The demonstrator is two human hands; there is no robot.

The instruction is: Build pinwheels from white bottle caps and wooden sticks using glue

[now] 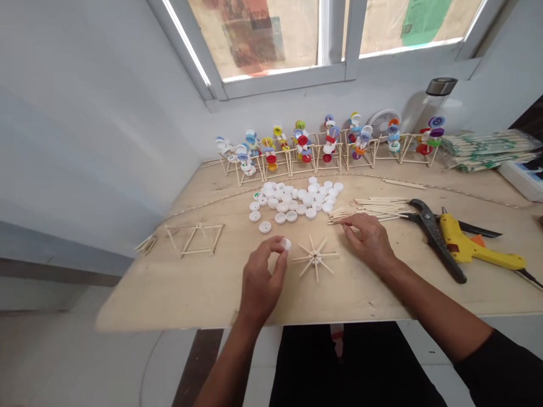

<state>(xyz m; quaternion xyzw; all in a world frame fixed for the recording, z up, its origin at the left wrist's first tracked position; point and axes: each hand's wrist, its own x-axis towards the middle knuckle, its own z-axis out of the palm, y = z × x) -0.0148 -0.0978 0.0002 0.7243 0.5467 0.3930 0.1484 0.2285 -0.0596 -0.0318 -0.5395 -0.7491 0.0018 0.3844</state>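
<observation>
Between the thumb and forefinger of my left hand (263, 274) is a small white bottle cap (287, 244). My right hand (370, 240) is at the near end of a pile of short wooden sticks (382, 208), its fingertips pinched on a stick there. Between my hands a spoked wheel of wooden sticks (315, 259) lies flat on the table, its spokes meeting at a small white hub. Behind it many loose white bottle caps (291, 216) are spread, some facing up and some down.
A stick frame (195, 240) stands left. Pliers (439, 243) and a yellow glue gun (479, 246) lie right. Along the back stand several stick frames with colourful cap wheels (302, 141), a small fan (383, 121), a bottle (436, 99) and bagged sticks (487, 148). A cord (203, 200) crosses the table.
</observation>
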